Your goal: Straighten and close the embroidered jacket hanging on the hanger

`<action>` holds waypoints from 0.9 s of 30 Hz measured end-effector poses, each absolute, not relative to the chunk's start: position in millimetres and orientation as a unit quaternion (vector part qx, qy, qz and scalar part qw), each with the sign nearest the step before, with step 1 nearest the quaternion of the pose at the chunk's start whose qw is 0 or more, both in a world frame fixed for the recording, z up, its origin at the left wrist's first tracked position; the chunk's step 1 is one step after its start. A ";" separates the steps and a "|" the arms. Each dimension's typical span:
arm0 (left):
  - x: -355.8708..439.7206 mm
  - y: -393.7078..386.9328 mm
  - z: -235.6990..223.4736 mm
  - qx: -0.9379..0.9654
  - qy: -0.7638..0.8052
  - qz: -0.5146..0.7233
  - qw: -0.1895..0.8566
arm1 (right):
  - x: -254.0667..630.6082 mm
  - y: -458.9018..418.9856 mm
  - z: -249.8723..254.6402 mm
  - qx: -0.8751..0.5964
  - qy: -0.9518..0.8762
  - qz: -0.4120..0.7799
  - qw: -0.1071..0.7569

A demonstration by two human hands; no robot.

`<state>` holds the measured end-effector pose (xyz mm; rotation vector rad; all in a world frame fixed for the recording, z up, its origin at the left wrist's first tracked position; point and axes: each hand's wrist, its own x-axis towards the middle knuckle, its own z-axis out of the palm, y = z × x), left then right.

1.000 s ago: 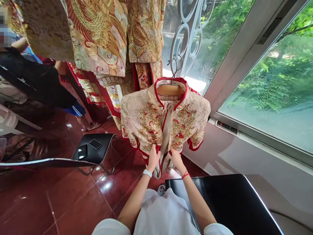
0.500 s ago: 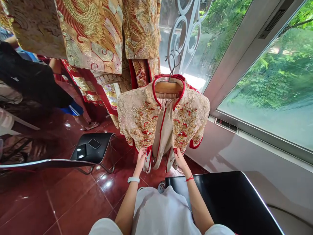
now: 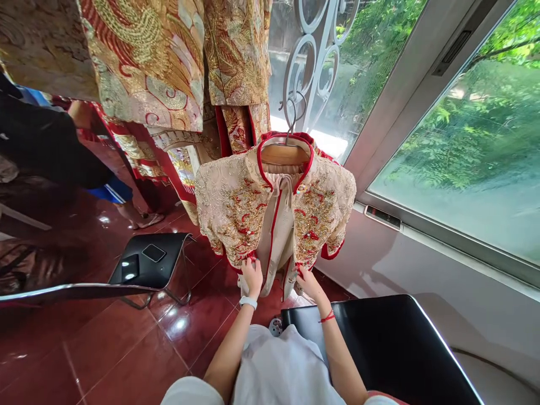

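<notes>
A cream jacket [image 3: 228, 208] with gold beading, red embroidery and red trim hangs in front of me, its front parted. It is on a wooden hanger [image 3: 286, 153] whose metal hook rises toward the window grille. My left hand [image 3: 252, 275] is closed on the jacket's lower front edge, on the left side of the opening. On the other side, my right hand [image 3: 310, 284] pinches the lower corner of the right front panel. Between the panels the pale lining shows, with a red seam and a tie at the neck.
More embroidered garments [image 3: 147, 67] hang at the upper left. A black chair [image 3: 354, 337] stands close at my right, and another chair [image 3: 162, 264] holding dark flat items is at left. A person in dark clothes [image 3: 50, 135] is beyond it. The window [image 3: 464, 157] fills the right.
My left hand has shifted inward and turned more over the hem. My right hand keeps hold of its corner. The view has moved slightly, so the jacket sits a little further left.
</notes>
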<state>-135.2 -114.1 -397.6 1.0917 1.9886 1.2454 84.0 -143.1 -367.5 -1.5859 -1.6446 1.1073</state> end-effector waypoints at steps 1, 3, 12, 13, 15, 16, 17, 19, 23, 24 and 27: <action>-138.1 -119.8 -399.1 0.420 0.721 0.467 0.293 | 89.4 -143.7 -367.1 -0.597 -0.610 0.426 0.300; -149.8 -133.2 -402.2 0.439 0.688 0.475 0.330 | 101.7 -145.1 -366.8 -0.593 -0.589 0.452 0.312; -177.5 -124.2 -399.8 0.407 0.768 0.453 0.199 | 107.0 -135.9 -372.8 -0.678 -0.477 0.416 0.375; -168.6 -117.1 -398.1 0.392 0.783 0.453 0.167 | 104.2 -134.6 -374.4 -0.684 -0.483 0.404 0.368; -152.1 -105.5 -396.3 0.359 0.806 0.451 0.132 | 100.9 -134.8 -377.7 -0.680 -0.514 0.380 0.358; -146.6 -102.0 -396.4 0.350 0.810 0.453 0.125 | 100.7 -136.4 -379.4 -0.674 -0.529 0.374 0.354; -143.6 -100.3 -397.5 0.348 0.808 0.460 0.122 | 101.1 -138.9 -381.2 -0.669 -0.539 0.374 0.349; -145.0 -102.0 -401.8 0.367 0.785 0.482 0.127 | 101.9 -145.4 -384.5 -0.669 -0.545 0.381 0.333; -161.5 -117.4 -412.4 0.428 0.730 0.510 0.156 | 93.1 -152.5 -383.7 -0.683 -0.556 0.328 0.341; -165.1 -121.5 -413.6 0.435 0.725 0.511 0.154 | 87.8 -150.9 -380.6 -0.689 -0.559 0.293 0.355; -171.4 -130.3 -410.4 0.456 0.722 0.502 0.138 | 69.5 -137.7 -364.4 -0.726 -0.567 0.187 0.343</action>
